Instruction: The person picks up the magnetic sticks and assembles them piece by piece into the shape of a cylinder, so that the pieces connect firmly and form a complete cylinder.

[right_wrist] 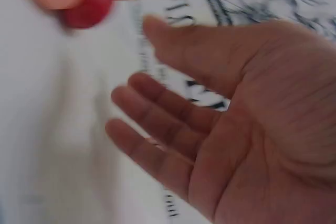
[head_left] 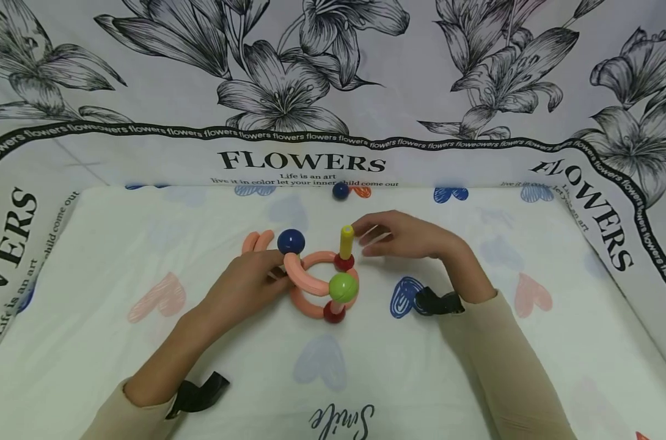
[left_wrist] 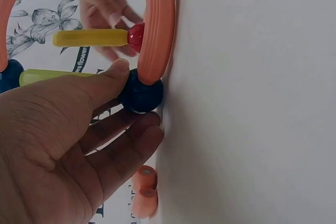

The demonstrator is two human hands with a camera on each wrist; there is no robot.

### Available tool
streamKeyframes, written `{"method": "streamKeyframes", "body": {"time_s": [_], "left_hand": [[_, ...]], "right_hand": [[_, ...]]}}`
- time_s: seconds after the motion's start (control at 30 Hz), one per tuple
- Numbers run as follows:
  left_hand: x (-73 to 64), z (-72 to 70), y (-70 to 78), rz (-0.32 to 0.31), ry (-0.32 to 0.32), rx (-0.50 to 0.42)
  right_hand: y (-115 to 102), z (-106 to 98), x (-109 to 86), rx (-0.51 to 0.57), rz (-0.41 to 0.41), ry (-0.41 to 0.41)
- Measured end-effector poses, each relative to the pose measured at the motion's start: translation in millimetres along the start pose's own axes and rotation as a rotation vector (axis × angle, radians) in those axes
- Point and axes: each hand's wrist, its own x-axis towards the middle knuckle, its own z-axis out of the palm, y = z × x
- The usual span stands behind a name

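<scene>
A toy frame of magnetic rods and balls stands on the cloth. Its base is a ring of curved orange rods (head_left: 307, 307) joined by balls, including a red ball (head_left: 334, 311). Above arches another orange curved rod (head_left: 305, 278), from a green ball (head_left: 343, 287) to an upper blue ball (head_left: 291, 241). My left hand (head_left: 250, 278) pinches the lower blue ball (left_wrist: 142, 93), its thumb also against the light-green upright rod (left_wrist: 50, 76). To the right, my right hand (head_left: 401, 235) is beside the yellow upright rod (head_left: 346, 242), fingers loosely bent, palm holding nothing.
Two short orange rods (head_left: 258, 241) lie behind my left hand. One loose blue ball (head_left: 341, 190) sits at the back of the white heart-print cloth (head_left: 201, 226). A flower-printed sheet (head_left: 393, 104) rises behind.
</scene>
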Motion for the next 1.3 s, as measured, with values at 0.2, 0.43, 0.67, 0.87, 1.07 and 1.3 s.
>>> {"method": "streamKeyframes", "body": {"time_s": [0.2,0.43,0.67,0.87,1.07,1.3], "left_hand": [[1.0,1.8,-1.7,0.0,0.006,0.003],[2.3,3.9,-0.2,-0.007,0.0,-0.013],[3.2,0.6,0.8,-0.014,0.004,0.005],[1.4,-1.1,-1.6,-0.022,0.01,0.005],[0.8,-1.3,-2.4,-0.006,0.014,0.007],[1.6,0.2,-3.4,-0.003,0.013,0.008]], "right_hand": [[-17.2,-31.0,20.2,-0.11,-0.011,0.282],[-29.5,-18.7,52.5,-0.247,-0.004,0.486],[-14.7,0.0,74.1,-0.352,0.015,0.443],[-7.9,11.8,87.5,-0.431,0.041,0.395],[-7.8,11.9,84.9,-0.398,0.085,0.415],[-6.8,6.6,78.9,-0.338,0.115,0.42]]}}
